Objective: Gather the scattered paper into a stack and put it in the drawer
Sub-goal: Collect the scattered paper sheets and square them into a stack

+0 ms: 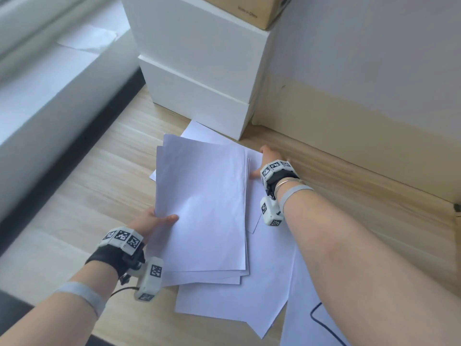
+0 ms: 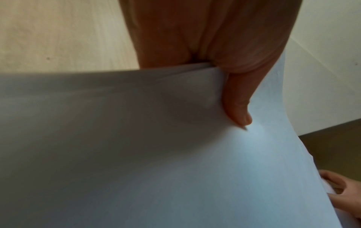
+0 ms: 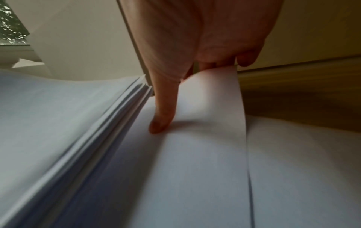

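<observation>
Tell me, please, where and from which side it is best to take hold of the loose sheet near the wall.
Probably its lifted far edge, from the wall side: the right hand already pinches the sheet there, where it curls up off the floor.

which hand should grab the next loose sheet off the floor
Right. The left hand is busy gripping the gathered stack, while the right hand already pinches the edge of a loose sheet beside it.

Home room: wood-look floor (image 1: 99,176), white drawer cabinet (image 1: 199,78), painted wall (image 1: 374,46).
</observation>
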The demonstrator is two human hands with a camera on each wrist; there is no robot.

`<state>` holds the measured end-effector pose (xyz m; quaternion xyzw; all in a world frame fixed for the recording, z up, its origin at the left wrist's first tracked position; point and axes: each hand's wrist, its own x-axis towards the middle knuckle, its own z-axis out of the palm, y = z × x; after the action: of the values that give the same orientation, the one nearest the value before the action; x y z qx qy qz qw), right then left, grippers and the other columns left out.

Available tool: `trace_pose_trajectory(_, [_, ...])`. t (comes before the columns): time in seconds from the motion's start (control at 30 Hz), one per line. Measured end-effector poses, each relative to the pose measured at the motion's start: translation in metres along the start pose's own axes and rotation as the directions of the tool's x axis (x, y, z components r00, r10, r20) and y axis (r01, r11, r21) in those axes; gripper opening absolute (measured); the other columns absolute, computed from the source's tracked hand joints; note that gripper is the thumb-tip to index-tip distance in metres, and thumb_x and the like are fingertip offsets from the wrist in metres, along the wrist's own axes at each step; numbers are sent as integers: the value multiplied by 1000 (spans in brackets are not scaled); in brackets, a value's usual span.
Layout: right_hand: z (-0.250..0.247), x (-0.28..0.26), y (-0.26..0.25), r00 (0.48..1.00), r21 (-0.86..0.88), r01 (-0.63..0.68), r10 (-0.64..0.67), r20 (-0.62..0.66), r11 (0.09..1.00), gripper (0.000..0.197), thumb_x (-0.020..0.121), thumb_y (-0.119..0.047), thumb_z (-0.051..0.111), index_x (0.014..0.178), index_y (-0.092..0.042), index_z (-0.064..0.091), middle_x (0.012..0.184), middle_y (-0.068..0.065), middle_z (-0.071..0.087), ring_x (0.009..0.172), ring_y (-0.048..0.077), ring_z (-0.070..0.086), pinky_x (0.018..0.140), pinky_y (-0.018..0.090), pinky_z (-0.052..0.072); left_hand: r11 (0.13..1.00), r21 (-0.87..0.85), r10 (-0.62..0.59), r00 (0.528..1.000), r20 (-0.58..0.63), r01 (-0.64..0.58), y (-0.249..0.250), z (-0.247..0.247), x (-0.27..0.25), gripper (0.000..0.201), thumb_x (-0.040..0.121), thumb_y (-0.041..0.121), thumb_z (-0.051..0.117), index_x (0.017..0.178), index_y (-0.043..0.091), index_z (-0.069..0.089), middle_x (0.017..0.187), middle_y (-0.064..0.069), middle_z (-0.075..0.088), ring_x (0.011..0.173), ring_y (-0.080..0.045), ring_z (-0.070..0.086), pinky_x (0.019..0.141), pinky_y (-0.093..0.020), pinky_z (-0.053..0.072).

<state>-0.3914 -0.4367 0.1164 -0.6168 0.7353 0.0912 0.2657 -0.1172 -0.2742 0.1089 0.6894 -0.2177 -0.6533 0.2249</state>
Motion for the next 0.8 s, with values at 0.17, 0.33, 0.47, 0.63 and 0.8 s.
trace_pose_trajectory(0.17, [-9,-16,2,999,-87,45,-45,-6,995,37,84,-34,62,114,-13,57,121,8,61,116,29,55,99,40,38,999,37,-8,1000,-18,8,-4,-4,5,67,52,27,82,107,-5,61,103,-25,67,101,-42,64,96,-57,47])
trace_pose_trajectory(0.33, [-20,-50,30,1000,10,-7,7,-6,1000,33,85,-29,64,107,-6,62,116,12,65,107,31,61,84,29,47,995,99,-7,1000,-8,8,0,1,1,38,78,12,71,108,-8,59,104,-27,66,104,-44,61,98,-58,44])
trace_pose_trajectory(0.47, [-20,-85,68,989,143,-151,149,26,978,48,84,-23,65,130,-12,53,136,7,55,123,28,53,101,30,43,987,159,2,1000,18,-5,0,10,-2,38,79,12,71,110,-6,60,111,-29,65,105,-46,61,97,-59,45])
trace_pose_trajectory(0.63, [-8,-138,127,918,143,-389,370,142,910,52,89,-17,56,139,-11,43,141,8,49,127,28,49,101,31,41,971,236,20,997,80,-39,0,28,-7,37,81,8,68,112,-10,59,103,-27,64,96,-41,61,96,-58,45])
trace_pose_trajectory(0.8, [9,-190,185,807,47,-570,547,223,821,19,86,-14,61,104,-8,58,104,11,60,96,29,59,76,29,41,953,296,17,987,157,-63,-2,50,-6,38,80,10,69,111,-9,60,106,-29,64,100,-45,61,96,-59,44])
